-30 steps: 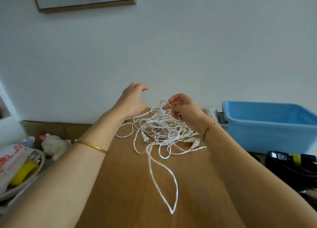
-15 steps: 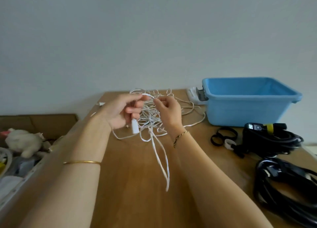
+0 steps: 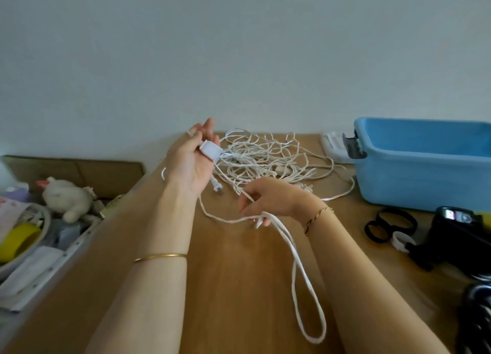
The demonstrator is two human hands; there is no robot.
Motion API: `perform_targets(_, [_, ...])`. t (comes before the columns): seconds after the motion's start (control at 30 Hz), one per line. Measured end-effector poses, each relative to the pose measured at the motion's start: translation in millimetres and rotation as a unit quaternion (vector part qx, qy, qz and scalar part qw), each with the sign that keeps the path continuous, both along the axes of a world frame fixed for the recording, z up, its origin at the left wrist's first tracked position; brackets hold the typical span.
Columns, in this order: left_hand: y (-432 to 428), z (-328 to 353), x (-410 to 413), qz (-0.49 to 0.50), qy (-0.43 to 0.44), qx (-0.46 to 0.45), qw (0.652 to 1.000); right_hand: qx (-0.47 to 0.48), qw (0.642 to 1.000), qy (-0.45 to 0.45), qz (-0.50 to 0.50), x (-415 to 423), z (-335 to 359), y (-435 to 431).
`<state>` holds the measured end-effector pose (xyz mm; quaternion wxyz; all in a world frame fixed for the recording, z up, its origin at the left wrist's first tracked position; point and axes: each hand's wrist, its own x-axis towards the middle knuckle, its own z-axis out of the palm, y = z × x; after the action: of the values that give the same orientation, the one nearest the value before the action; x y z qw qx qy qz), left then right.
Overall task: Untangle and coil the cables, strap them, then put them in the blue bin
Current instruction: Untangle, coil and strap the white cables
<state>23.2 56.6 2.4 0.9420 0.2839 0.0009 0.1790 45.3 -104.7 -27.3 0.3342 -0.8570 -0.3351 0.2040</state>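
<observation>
A tangle of thin white cables [image 3: 268, 157] lies on the wooden table [image 3: 233, 287] near its far edge. My left hand [image 3: 192, 159] is raised palm up at the tangle's left side and holds a white plug block [image 3: 210, 149] with the thumb. My right hand [image 3: 265, 200], nearer to me, grips a strand of the cable; a long loop [image 3: 305, 295] trails from it toward me across the table. The blue bin [image 3: 425, 164] stands at the back right, and nothing shows inside it.
Black straps [image 3: 389, 224] and coiled black cables [image 3: 467, 236] lie on the table's right side, below the bin. A white power strip [image 3: 335, 146] sits behind the bin's left end. Left of the table are a plush toy [image 3: 67, 198], a basket and papers.
My left hand has opened out palm up with the plug block on it. My right hand has come down and toward me, drawing a strand out of the tangle. The view has tilted down.
</observation>
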Motion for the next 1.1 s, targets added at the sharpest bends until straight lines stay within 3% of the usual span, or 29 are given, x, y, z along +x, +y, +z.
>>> perform_targets(0.13, [2.4,-5.8,0.5,0.094,0.004,0.180,0.979,-0.056,0.997,0.019,0.047,-6.2,16.5,-4.4])
perform_targets(0.2, [-1.9,-10.9,-2.2,0.136,0.008,0.321,0.937,-0.067,0.997,-0.017,0.042,-9.6,27.2,-7.3])
perform_targets(0.33, [-4.4,-15.6,-4.8,0.151,0.008,0.656,0.739,0.018,0.992,-0.114,-0.053,-11.6,43.3,-18.4])
perform_targets(0.4, [-7.9,-9.0,-10.6,0.083,0.025,0.734,0.674,0.085,0.978,-0.168,-0.085,-10.2,47.8,-21.3])
perform_targets(0.43, [-10.4,-4.4,-14.7,0.051,0.033,0.749,0.660,0.119,0.969,-0.192,-0.098,-9.6,49.1,-21.9])
perform_targets(0.53, [-20.1,12.8,-28.5,-0.029,0.061,0.726,0.684,0.203,0.936,-0.252,-0.141,-7.1,49.1,-19.8])
perform_targets(0.7, [-24.0,29.9,-46.4,-0.161,0.069,0.635,0.753,0.222,0.897,-0.337,-0.178,-2.8,44.4,-12.7])
perform_targets(0.87, [-18.5,35.2,-43.4,-0.256,0.039,0.416,0.871,0.149,0.943,-0.267,-0.132,-5.3,41.3,-13.4])
perform_targets(1.0, [-4.4,40.0,-42.5,-0.301,-0.046,0.149,0.941,0.198,0.963,-0.132,-0.125,-5.1,33.4,-13.9])
perform_targets(1.1, [5.6,44.6,-41.1,-0.202,-0.075,0.030,0.976,0.224,0.966,-0.066,-0.113,-8.1,28.9,-10.6])
